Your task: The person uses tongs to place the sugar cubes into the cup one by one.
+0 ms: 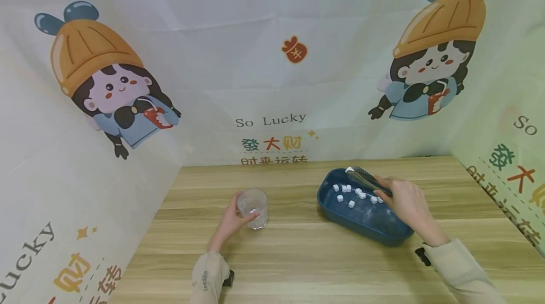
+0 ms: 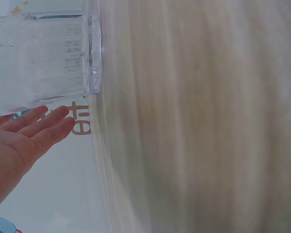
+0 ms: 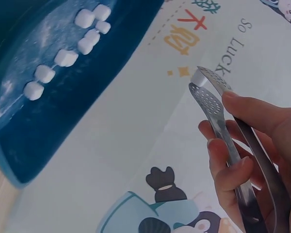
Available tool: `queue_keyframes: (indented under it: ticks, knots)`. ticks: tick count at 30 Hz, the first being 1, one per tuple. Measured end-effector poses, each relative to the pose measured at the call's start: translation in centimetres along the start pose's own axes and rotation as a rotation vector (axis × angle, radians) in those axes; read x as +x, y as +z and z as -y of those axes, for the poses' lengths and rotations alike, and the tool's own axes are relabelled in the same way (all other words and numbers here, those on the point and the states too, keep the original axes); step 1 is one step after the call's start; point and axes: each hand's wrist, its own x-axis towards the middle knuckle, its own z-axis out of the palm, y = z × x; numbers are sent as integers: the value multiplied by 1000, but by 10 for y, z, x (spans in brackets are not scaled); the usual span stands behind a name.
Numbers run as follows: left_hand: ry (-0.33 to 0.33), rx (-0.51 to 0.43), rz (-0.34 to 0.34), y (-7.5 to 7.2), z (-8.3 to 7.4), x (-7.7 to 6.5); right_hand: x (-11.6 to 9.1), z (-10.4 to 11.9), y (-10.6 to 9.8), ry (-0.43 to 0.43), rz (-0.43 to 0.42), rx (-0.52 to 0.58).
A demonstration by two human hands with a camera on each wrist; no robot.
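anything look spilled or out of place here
Nothing spilled or damaged stands out. The left hand grips the upright glass, loose white cubes lie inside the blue tray, and the right hand holds tongs with one cube between their tips. The tray sits angled to the table edge, hardly odd.
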Motion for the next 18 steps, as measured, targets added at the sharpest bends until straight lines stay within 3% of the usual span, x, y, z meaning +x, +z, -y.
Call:
queue_keyframes:
  ticks: [18]
  knots:
    - [11, -10, -3, 2, 3, 1, 11, 18, 2, 0, -90, 93]
